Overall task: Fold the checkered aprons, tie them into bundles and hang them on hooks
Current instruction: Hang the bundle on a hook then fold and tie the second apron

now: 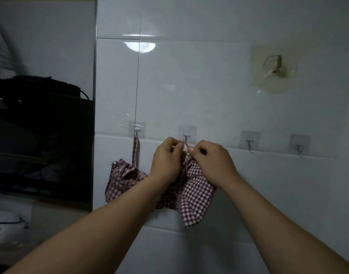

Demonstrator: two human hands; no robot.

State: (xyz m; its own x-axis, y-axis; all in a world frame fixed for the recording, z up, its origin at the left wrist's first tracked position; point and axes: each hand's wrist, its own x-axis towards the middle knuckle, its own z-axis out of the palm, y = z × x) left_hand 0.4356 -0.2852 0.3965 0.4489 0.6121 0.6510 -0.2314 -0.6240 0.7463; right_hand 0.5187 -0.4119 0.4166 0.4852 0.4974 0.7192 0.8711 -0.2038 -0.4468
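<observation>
Two bare forearms (pixel 102 224) are stretched from the lower edge toward the wall. At their ends the left grip (pixel 165 159) and the right grip (pixel 213 161) are brought close together, almost touching. Both are clenched, fingers curled, on the top of a checkered apron (pixel 197 192), which is pinched at its upper edge just below the second hook (pixel 186 136). Whether the cloth is caught on that hook cannot be told, since the fingertips cover the spot.

That apron is held against the tiled wall (pixel 189 86) and hangs beneath the two grips as a crumpled bundle. It is patterned in small dark red and white checks. On its right part the squares are lit and clearly read, while its left part falls in shadowed folds behind the left wrist. One pointed corner droops lowest.

Just to the left, a second checkered apron (pixel 122 177) of the same pattern is hung by a narrow strap from the first hook (pixel 137 131). It is bunched and rumpled, and its right edge is covered by the left forearm.

In the same row to the right, a third hook (pixel 249 144) and a fourth hook (pixel 299 148) are fixed on clear adhesive pads. Higher up, a yellowed adhesive patch (pixel 274 66) is stuck to the tiles, and a round light reflection (pixel 139 46) is seen. At far left a dark shelf (pixel 41 135) is only dimly made out.
</observation>
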